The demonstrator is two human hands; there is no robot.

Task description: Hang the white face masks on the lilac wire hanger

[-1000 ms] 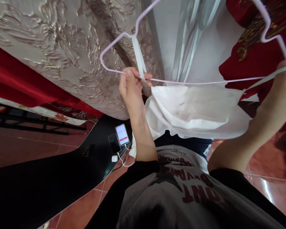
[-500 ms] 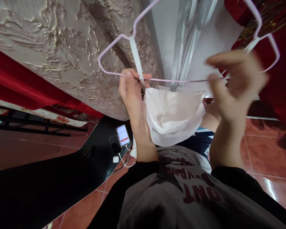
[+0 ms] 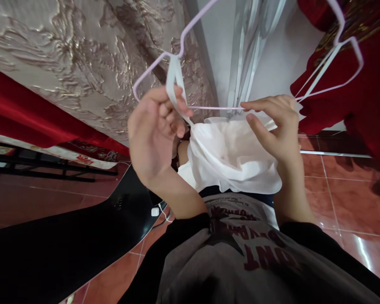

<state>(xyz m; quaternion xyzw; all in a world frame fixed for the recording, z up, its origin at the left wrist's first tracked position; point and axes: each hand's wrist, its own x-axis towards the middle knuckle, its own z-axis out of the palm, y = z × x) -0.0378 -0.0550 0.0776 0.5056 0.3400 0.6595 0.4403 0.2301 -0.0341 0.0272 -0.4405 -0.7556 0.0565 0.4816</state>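
Observation:
A lilac hanger point(image 3: 215, 108) spans the view. A white garment point(image 3: 234, 160) hangs below it by thin white straps, one looped at each end notch. My left hand point(image 3: 155, 131) is turned palm up at the left strap point(image 3: 174, 82), its fingers loosely curled about the strap loop. My right hand point(image 3: 277, 126) is open at the bar's right part, index finger stretched along the bar and thumb apart, over the garment's right edge. The right strap point(image 3: 319, 71) runs down from its notch behind this hand.
A beige embossed fabric point(image 3: 82, 63) hangs on the left and red cloth point(image 3: 342, 93) on the right. A black glossy bench or table point(image 3: 82, 236) at lower left bears a white earbud case point(image 3: 155, 212) and a cable. Red floor tiles point(image 3: 351, 198) lie below.
My left hand has left the bar, moved left and turned palm up at the strap. My right hand has come down and left to the bar. The phones are now mostly hidden.

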